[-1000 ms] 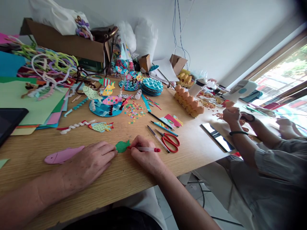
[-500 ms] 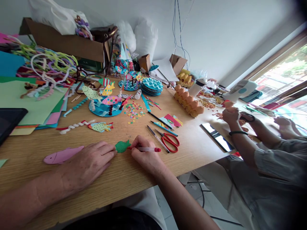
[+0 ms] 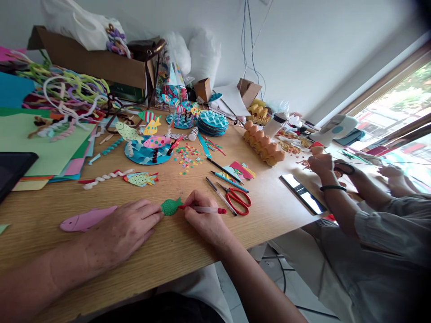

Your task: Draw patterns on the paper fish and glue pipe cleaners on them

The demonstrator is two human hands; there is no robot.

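Note:
A small green paper fish [image 3: 171, 207] with a dark scale pattern lies on the wooden table between my hands. My left hand [image 3: 131, 224] rests flat, its fingertips at the head end of the fish and its fingers stretched out. In my right hand [image 3: 205, 220] is a red felt-tip pen [image 3: 210, 210], gripped near its tip. The red tip is at the tail of the green fish; whether it touches the paper I cannot tell. A pink paper fish [image 3: 85, 219] lies partly under my left hand. Red-handled scissors [image 3: 237, 200] and several pens lie beyond my right hand.
A blue scalloped base [image 3: 148, 154] carrying paper fish stands behind the hands, near scattered confetti dots [image 3: 188, 157]. An egg carton [image 3: 264, 146] and a phone [image 3: 303, 194] are to the right, where another person's hands [image 3: 323, 163] work. Coloured paper sheets [image 3: 40, 152] lie left.
The view has shifted very slightly. Both my hands, the green fish and the red pen look almost unchanged; the other person's hands have moved a little.

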